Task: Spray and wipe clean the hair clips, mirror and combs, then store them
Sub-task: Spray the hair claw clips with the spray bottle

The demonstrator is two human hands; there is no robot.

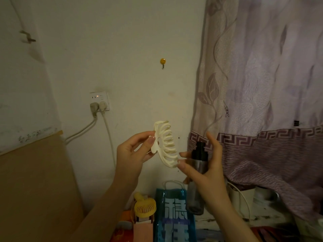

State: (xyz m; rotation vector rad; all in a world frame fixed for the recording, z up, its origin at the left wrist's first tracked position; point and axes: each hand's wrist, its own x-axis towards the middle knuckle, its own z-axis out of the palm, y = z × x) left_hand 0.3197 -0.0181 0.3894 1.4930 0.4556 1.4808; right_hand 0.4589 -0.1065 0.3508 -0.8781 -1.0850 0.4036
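My left hand (132, 151) pinches a cream claw hair clip (166, 145) by its handle end, holding it up in front of the wall with its teeth pointing right. My right hand (206, 165) grips a dark spray bottle (197, 177) upright just right of the clip. The bottle's black nozzle top sits level with the clip, and my index finger is raised above the top. My right thumb tip touches the clip's lower end. The mirror and combs are not in view.
Below my hands stand a blue gift bag (174, 215) with white characters and a yellow handheld fan (145, 206). A wall socket (100, 101) with two plugged cords is at the left. A patterned purple curtain (262, 102) hangs at the right, a brown board (35, 180) at the left.
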